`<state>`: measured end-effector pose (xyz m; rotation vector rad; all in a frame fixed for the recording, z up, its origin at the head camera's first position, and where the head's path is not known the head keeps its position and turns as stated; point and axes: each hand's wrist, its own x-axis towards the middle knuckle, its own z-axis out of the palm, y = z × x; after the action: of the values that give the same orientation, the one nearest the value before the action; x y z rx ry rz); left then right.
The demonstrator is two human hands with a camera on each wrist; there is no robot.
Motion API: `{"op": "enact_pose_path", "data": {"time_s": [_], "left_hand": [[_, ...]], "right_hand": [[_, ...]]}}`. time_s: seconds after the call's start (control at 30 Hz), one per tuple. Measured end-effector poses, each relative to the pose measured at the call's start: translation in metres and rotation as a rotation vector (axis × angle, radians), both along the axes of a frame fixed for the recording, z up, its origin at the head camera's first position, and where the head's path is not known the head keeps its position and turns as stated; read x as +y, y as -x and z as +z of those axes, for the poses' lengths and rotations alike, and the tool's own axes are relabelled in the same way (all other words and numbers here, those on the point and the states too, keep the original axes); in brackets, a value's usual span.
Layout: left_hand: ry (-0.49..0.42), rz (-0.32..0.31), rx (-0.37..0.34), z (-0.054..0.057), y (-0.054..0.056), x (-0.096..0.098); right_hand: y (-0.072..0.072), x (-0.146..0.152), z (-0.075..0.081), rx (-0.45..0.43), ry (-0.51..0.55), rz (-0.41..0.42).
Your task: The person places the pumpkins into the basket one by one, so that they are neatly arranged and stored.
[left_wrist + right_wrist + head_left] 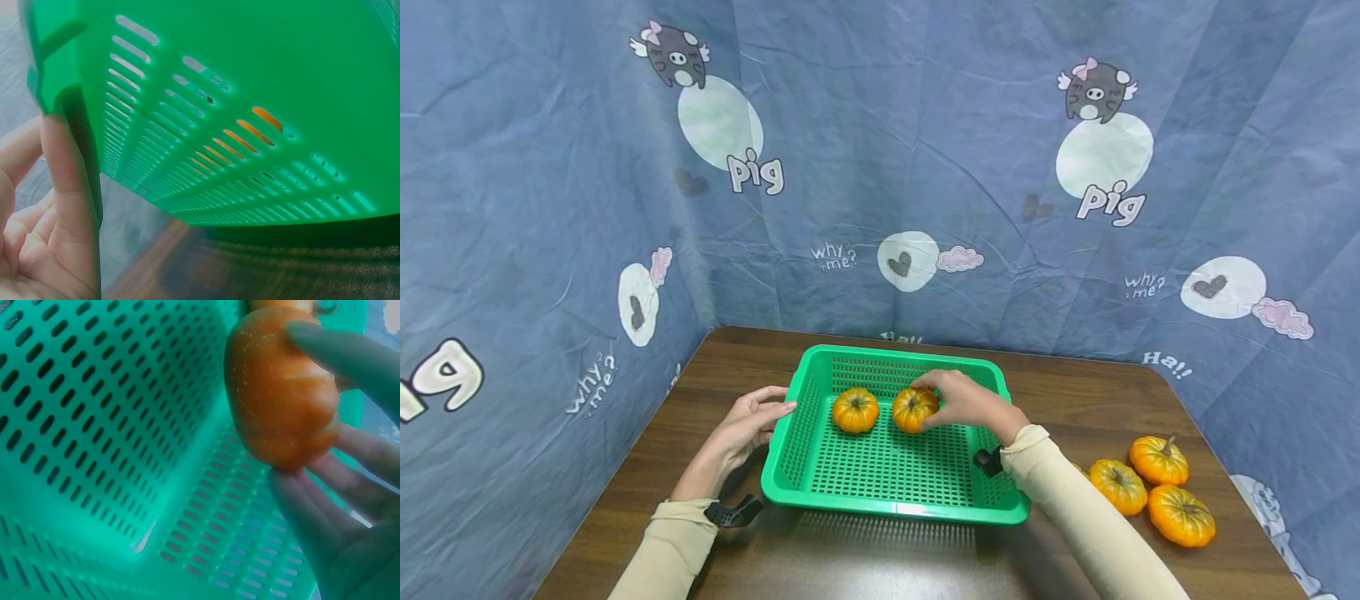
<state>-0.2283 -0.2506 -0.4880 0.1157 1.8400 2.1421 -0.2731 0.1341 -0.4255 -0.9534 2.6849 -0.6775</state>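
Note:
A green plastic basket (895, 508) with slotted walls stands on the table. Inside it, one small orange pumpkin (855, 410) sits left of centre. My right hand (966, 404) reaches in over the right wall and grips a second pumpkin (913, 410), thumb on one side and fingers on the other. That same pumpkin (278, 394) fills the grasp in the right wrist view, with the slotted floor beneath. At the left rim, my left hand (748, 425) holds the basket's edge, its thumb at the rim; the left wrist view has the fingers (65, 175) against the outer side.
Several more pumpkins (1182, 515) lie on the wooden table (1097, 392) to the right, one partly hidden behind the right sleeve. Blue printed cloth (850, 150) hangs around the back and sides. Each wrist carries a black camera mount (733, 512).

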Motion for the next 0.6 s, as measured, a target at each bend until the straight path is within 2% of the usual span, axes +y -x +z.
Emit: {"op": "enact_pose_path", "data": {"time_s": [0.3,0.6], "left_hand": [[-0.003,-0.001,0.005,0.001,-0.001,0.000],[-0.012,-0.004,-0.007,0.001,0.000,0.000]], "right_hand": [[0.001,-0.009,-0.005,-0.004,-0.043,0.011],[0.005,-0.013,-0.009,-0.032,-0.062,-0.016]]}}
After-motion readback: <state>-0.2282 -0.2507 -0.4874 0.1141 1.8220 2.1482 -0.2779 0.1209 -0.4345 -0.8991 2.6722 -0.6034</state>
